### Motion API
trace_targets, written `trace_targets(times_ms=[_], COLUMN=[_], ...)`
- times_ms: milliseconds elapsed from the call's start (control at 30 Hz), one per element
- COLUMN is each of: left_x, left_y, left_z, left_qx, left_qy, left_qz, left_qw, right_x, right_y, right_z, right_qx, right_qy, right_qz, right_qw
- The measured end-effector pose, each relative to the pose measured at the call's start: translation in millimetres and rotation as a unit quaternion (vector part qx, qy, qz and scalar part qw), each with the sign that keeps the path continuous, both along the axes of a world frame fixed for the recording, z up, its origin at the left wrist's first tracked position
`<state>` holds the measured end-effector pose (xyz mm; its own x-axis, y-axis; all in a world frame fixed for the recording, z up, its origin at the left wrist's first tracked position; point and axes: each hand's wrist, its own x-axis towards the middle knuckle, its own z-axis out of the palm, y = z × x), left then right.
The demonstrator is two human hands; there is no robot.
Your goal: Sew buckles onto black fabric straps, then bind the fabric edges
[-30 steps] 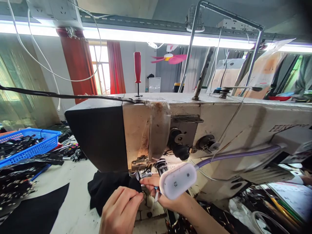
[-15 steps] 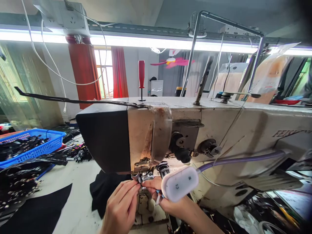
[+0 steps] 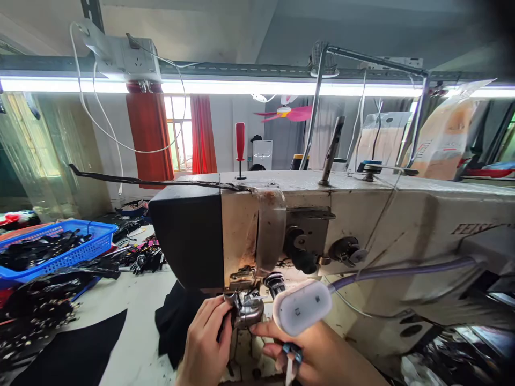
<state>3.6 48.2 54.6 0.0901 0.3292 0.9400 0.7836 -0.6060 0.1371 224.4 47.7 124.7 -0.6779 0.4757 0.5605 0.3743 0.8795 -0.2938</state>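
Note:
I face a worn cream industrial sewing machine (image 3: 362,225). My left hand (image 3: 205,343) reaches up under its head, fingers curled around the metal presser-foot assembly (image 3: 246,308). My right hand (image 3: 317,356) rests just right of the needle area, below the white oval lamp (image 3: 301,306) on a purple gooseneck. A small white thread snipper with a blue ring (image 3: 292,359) hangs on one finger of my right hand. Black fabric (image 3: 177,321) lies under the head, left of my left hand. The needle itself is hidden behind the foot and my fingers.
A blue basket (image 3: 60,257) of black straps stands at the left, with more black hardware heaped in front. A black fabric piece (image 3: 68,348) lies at bottom left. A red-handled screwdriver (image 3: 240,147) stands on the machine top. Clutter fills the right side.
My view has tilted up and shifted left. My left hand went from pinching at the needle to gripping the presser-foot assembly. My right hand dropped lower and back from the needle.

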Motion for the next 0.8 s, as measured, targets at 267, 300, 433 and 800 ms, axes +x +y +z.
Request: trace_targets(times_ms=[267, 300, 433, 800], left_x=[2, 2, 4, 2], left_y=[-34, -42, -68, -94], left_z=[9.8, 7.5, 0.5, -3.2], left_qx=[-0.347, -0.397, -0.487, -0.343], left_qy=[-0.262, -0.318, -0.445, -0.299], left_qz=[-0.126, -0.151, -0.206, -0.138], left_qw=[0.892, 0.848, 0.723, 0.880], right_x=[-16, -22, -46, -65], right_y=[-18, -21, -35, -50], right_z=[-68.7, -79.5, -102.2, -82.2], right_qx=[-0.022, -0.011, 0.041, 0.016], right_qy=[0.172, 0.192, 0.266, 0.335], right_qz=[-0.087, -0.076, -0.083, -0.107], right_qw=[0.981, 0.978, 0.959, 0.936])
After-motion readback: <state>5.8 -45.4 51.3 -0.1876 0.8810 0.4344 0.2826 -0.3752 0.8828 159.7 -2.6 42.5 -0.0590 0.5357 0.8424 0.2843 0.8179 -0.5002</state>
